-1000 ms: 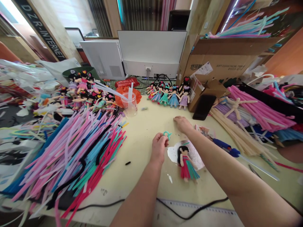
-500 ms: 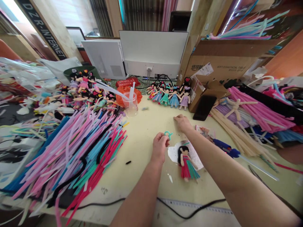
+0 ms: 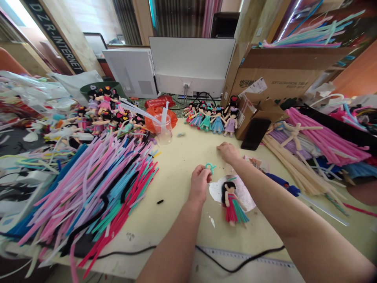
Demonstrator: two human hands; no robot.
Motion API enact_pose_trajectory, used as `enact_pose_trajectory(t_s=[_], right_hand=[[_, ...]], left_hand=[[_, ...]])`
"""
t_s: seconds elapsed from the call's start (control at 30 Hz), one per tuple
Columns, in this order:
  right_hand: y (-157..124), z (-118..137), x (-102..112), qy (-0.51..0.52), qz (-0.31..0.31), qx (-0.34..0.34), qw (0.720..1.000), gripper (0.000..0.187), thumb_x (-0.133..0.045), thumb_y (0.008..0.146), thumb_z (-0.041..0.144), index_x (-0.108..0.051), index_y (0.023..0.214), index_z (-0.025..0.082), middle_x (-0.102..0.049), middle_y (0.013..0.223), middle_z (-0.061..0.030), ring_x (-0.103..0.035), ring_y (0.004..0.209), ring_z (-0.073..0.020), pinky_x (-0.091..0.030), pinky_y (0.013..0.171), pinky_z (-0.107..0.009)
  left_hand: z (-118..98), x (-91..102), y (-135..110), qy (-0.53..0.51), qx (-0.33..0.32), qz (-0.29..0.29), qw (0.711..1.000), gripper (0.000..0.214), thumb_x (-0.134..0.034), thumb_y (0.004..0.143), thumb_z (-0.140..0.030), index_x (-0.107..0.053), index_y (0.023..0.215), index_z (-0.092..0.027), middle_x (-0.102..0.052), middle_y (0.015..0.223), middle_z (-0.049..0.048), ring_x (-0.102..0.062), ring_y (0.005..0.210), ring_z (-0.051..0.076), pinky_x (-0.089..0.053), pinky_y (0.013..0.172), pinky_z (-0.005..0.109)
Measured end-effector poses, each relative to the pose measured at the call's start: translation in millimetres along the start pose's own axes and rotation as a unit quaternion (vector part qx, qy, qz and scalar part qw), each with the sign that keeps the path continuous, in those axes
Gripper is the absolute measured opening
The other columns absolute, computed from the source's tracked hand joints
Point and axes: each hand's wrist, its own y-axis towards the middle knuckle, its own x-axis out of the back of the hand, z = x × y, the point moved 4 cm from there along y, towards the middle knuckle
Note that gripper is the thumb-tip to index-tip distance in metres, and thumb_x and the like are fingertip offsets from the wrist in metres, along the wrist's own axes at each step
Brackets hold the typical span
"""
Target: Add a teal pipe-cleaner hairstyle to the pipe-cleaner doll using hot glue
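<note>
Between the thumb and fingers of my left hand [image 3: 200, 181] is a small turquoise pipe cleaner [image 3: 211, 168], bent into a loop with short ends. My right hand [image 3: 229, 152] reaches farther across the table, its fingers closed and low at the surface. Whatever its fingertips hold, if anything, is too small to see. A pipe-cleaner doll [image 3: 232, 204] with black hair and a red and green skirt lies below my hands, partly on a white sheet [image 3: 216, 191]. A blue glue gun [image 3: 278, 181] rests beyond my right forearm, which partly covers it.
Loose coloured pipe cleaners [image 3: 97, 184] cover the left side. Finished dolls [image 3: 207, 118] stand at the back beside a cardboard box [image 3: 259, 104]. A plastic cup [image 3: 163, 131] holds clear sticks. A black phone [image 3: 255, 134] leans near the box. A black cable [image 3: 229, 270] crosses the front.
The view has shifted very slightly. Both hands keep nearly the same places, and the turquoise loop stays in my left hand.
</note>
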Motion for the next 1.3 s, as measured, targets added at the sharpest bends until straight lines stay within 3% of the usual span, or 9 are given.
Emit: enact_pose_trajectory(t_s=[0.3,0.57,0.73,0.97,1.3], right_hand=[[6,-5,2,-0.002,0.021,-0.007,1.000,0.042,-0.046,0.081,0.008,-0.068,0.113,0.025,-0.059,0.126,-0.0074,-0.058,0.105,-0.0219,-0.043,0.084,-0.029],[23,-12,13,-0.027,0.019,-0.054,0.998,0.035,-0.043,0.089,0.024,-0.066,0.116,0.027,-0.065,0.119,-0.0060,-0.061,0.102,-0.0220,-0.047,0.077,-0.028],[29,-1,17,-0.066,0.021,-0.005,0.998,0.028,-0.047,0.088,0.023,-0.071,0.104,0.021,-0.067,0.112,-0.0116,-0.063,0.099,-0.0248,-0.048,0.077,-0.031],[28,15,17,-0.112,0.031,0.070,0.991,0.036,-0.038,0.086,0.005,-0.067,0.106,0.013,-0.066,0.110,-0.0201,-0.063,0.101,-0.0268,-0.047,0.080,-0.034],[29,18,10,-0.121,0.021,0.076,0.989,0.034,-0.036,0.087,0.005,-0.062,0.110,0.006,-0.062,0.111,-0.0245,-0.062,0.103,-0.0271,-0.047,0.082,-0.033]], left_hand=[[0,-1.5,0,-0.005,0.001,0.005,1.000,0.016,-0.060,0.063,-0.028,-0.048,0.057,-0.017,-0.046,0.051,-0.0039,-0.041,0.050,0.007,-0.032,0.052,0.022],[-2,-1.2,-2,-0.005,-0.004,0.005,1.000,0.014,-0.057,0.064,-0.026,-0.048,0.057,-0.018,-0.047,0.053,-0.0034,-0.042,0.051,0.008,-0.032,0.053,0.023],[-3,-1.6,-1,-0.006,0.003,0.002,1.000,0.013,-0.055,0.064,-0.026,-0.046,0.057,-0.018,-0.047,0.053,-0.0033,-0.041,0.051,0.008,-0.032,0.054,0.023],[1,-2.2,0,-0.017,0.008,0.012,1.000,0.014,-0.055,0.064,-0.025,-0.045,0.057,-0.018,-0.047,0.053,-0.0032,-0.040,0.050,0.008,-0.030,0.053,0.024],[0,-1.8,-1,-0.011,0.013,0.009,1.000,0.015,-0.055,0.064,-0.026,-0.046,0.056,-0.018,-0.045,0.052,-0.0036,-0.040,0.051,0.008,-0.031,0.053,0.023]])
